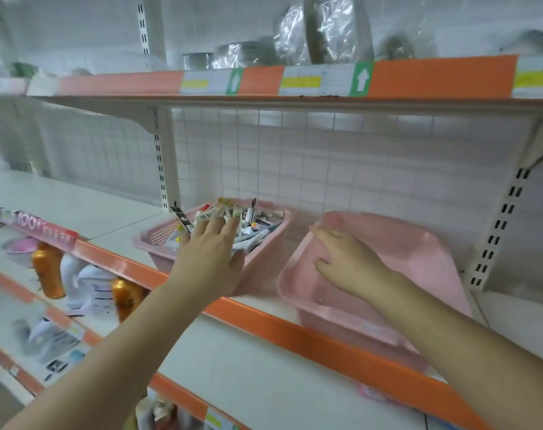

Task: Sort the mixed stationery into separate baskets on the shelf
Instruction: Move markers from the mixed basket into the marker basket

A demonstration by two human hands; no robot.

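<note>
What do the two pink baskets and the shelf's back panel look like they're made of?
Left basket: likely moulded plastic, matte pink; its wall shows fine perforations. Right basket: likely plastic, smooth with a soft sheen and rounded rim. Back panel: white wire grid, probably coated metal, though blur leaves that open.

Pink perforated plastic basket (pixel 158 238), with mixed stationery (pixel 258 226) lying in it, is sitting on white metal shelf (pixel 78 206); pink smooth plastic tub (pixel 419 243) is sitting just right, overhanging front edge.

Left hand (pixel 213 252) hides part of the stationery (pixel 258 226) in the basket (pixel 158 235). Shelf labels (pixel 301 80) too blurred to read; bottles (pixel 48 268) below smeared. Both forearms (pixel 109 352) cut off at btm edge.
</note>
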